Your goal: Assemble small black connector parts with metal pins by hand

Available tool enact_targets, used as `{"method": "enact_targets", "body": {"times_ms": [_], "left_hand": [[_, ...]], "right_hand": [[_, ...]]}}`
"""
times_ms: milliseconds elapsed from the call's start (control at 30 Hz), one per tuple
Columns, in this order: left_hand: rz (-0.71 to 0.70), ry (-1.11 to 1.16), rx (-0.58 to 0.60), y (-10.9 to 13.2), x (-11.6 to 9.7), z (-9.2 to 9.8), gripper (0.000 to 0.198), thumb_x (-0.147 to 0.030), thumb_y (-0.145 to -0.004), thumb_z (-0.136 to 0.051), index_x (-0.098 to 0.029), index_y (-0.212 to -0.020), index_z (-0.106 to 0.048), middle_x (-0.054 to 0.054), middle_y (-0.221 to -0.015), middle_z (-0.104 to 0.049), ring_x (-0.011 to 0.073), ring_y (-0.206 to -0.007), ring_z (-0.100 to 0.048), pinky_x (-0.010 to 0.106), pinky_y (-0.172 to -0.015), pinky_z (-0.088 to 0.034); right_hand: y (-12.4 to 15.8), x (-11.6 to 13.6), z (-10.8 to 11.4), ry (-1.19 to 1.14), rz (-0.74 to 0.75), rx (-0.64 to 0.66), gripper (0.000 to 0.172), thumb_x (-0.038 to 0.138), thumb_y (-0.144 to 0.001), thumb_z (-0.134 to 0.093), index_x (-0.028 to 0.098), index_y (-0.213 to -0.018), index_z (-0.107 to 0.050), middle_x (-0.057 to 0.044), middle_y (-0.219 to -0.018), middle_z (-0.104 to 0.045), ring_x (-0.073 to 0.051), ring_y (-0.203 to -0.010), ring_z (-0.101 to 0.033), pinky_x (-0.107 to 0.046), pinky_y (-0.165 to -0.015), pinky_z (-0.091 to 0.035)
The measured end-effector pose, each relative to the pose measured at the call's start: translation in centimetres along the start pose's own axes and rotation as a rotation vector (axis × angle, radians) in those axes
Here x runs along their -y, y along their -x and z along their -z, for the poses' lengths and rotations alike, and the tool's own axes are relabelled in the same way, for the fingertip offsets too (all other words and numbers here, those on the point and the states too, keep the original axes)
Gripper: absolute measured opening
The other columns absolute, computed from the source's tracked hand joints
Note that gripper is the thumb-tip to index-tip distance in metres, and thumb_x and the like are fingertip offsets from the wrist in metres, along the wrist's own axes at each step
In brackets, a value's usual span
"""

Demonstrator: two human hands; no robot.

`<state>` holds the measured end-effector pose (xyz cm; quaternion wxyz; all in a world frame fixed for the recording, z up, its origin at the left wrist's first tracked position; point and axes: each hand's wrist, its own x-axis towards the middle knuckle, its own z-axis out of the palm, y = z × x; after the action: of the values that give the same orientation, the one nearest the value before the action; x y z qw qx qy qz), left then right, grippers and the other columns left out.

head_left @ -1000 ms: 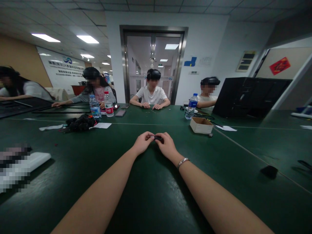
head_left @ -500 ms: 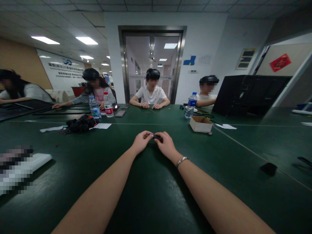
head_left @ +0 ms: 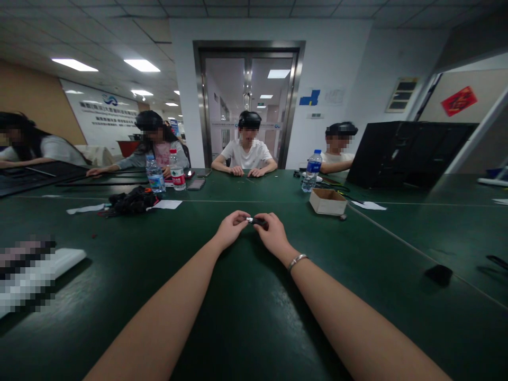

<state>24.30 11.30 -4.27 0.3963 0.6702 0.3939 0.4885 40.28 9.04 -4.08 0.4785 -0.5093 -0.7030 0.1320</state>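
Observation:
Both my arms reach forward over the dark green table (head_left: 246, 317). My left hand (head_left: 230, 228) and my right hand (head_left: 273, 233) meet at the fingertips, pinched together on a small dark part with a metal end (head_left: 254, 220). The part is held just above the table top. A thin bracelet (head_left: 297, 261) circles my right wrist. Most of the small part is hidden by my fingers.
A small cardboard box (head_left: 327, 202) lies to the far right of my hands, a pile of black items (head_left: 132, 201) to the far left. Water bottles (head_left: 154, 174) stand further back. Several people sit across the table. A dark flat object (head_left: 438, 274) lies at right.
My fingers have shifted slightly on the small part, and its metal end now shows between the hands. The arms stay in place.

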Motion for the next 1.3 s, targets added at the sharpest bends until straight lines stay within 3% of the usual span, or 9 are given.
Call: {"method": "enact_targets", "body": {"times_ms": [200,400,500,667,833,967,1100,1300], "left_hand": [[0.137,-0.116,-0.020,0.0,-0.2,0.0,0.038,-0.050,-0.084,-0.043,-0.016,-0.075,-0.058,0.003,-0.070,-0.061,0.0144,-0.067,-0.057,0.029,-0.068,-0.045],[0.032,0.029,0.033,0.0,-0.4,0.0,0.029,-0.035,-0.073,-0.064,-0.018,-0.096,-0.061,0.004,-0.091,-0.066,0.0151,-0.083,-0.061,0.029,-0.079,-0.046],[0.038,-0.009,0.042,-0.2,0.2,0.0,0.025,-0.039,-0.076,-0.061,-0.016,-0.087,-0.063,0.004,-0.081,-0.066,0.0157,-0.079,-0.061,0.030,-0.078,-0.046],[0.080,-0.185,0.005,-0.3,0.8,-0.1,0.041,-0.053,-0.083,-0.047,-0.016,-0.073,-0.062,0.003,-0.067,-0.063,0.0155,-0.065,-0.058,0.029,-0.067,-0.046],[0.034,-0.052,-0.029,0.1,0.3,-0.3,0.028,-0.034,-0.079,-0.056,-0.019,-0.103,-0.059,0.003,-0.088,-0.063,0.0146,-0.079,-0.060,0.028,-0.074,-0.047],[-0.016,-0.017,-0.040,0.1,-0.2,-0.1,0.022,-0.024,-0.075,-0.059,-0.018,-0.096,-0.062,0.004,-0.092,-0.062,0.0141,-0.081,-0.059,0.028,-0.079,-0.047],[0.015,-0.075,-0.042,0.0,-0.1,-0.1,0.021,-0.035,-0.079,-0.055,-0.017,-0.084,-0.062,0.003,-0.080,-0.063,0.0153,-0.077,-0.058,0.028,-0.075,-0.045],[0.115,-0.373,-0.104,0.3,-0.6,0.1,0.052,-0.063,-0.081,-0.038,-0.017,-0.067,-0.058,-0.001,-0.061,-0.056,0.0149,-0.060,-0.053,0.027,-0.061,-0.038]], "right_hand": [[0.1,0.2,-0.1,-0.028,0.028,0.043,0.021,0.012,-0.074,-0.060,0.019,-0.093,-0.064,-0.003,-0.089,-0.055,-0.014,-0.076,-0.054,-0.030,-0.072,-0.048],[0.0,0.3,0.0,-0.025,0.020,0.030,0.020,0.013,-0.074,-0.061,0.019,-0.093,-0.065,-0.003,-0.089,-0.056,-0.015,-0.077,-0.054,-0.031,-0.073,-0.047],[0.0,0.2,0.0,-0.022,0.016,0.041,0.020,0.012,-0.074,-0.061,0.019,-0.092,-0.065,-0.003,-0.089,-0.056,-0.014,-0.076,-0.054,-0.031,-0.072,-0.047],[0.0,0.1,-0.2,-0.033,0.038,0.045,0.020,0.011,-0.074,-0.060,0.019,-0.092,-0.065,-0.003,-0.089,-0.055,-0.013,-0.074,-0.054,-0.029,-0.071,-0.048],[0.1,0.3,0.0,-0.032,0.020,0.038,0.021,0.012,-0.075,-0.060,0.018,-0.094,-0.065,-0.003,-0.089,-0.056,-0.014,-0.076,-0.055,-0.031,-0.073,-0.048],[0.1,0.3,0.1,-0.023,0.015,0.041,0.021,0.014,-0.075,-0.061,0.019,-0.095,-0.065,-0.003,-0.089,-0.055,-0.014,-0.076,-0.054,-0.031,-0.072,-0.048],[0.1,0.3,0.0,-0.019,0.018,0.046,0.020,0.014,-0.075,-0.061,0.019,-0.094,-0.065,-0.003,-0.089,-0.056,-0.014,-0.076,-0.054,-0.031,-0.072,-0.048],[0.2,0.5,-0.1,0.002,0.076,0.083,0.020,0.011,-0.076,-0.059,0.017,-0.095,-0.064,-0.004,-0.091,-0.055,-0.014,-0.080,-0.054,-0.030,-0.076,-0.047]]}}
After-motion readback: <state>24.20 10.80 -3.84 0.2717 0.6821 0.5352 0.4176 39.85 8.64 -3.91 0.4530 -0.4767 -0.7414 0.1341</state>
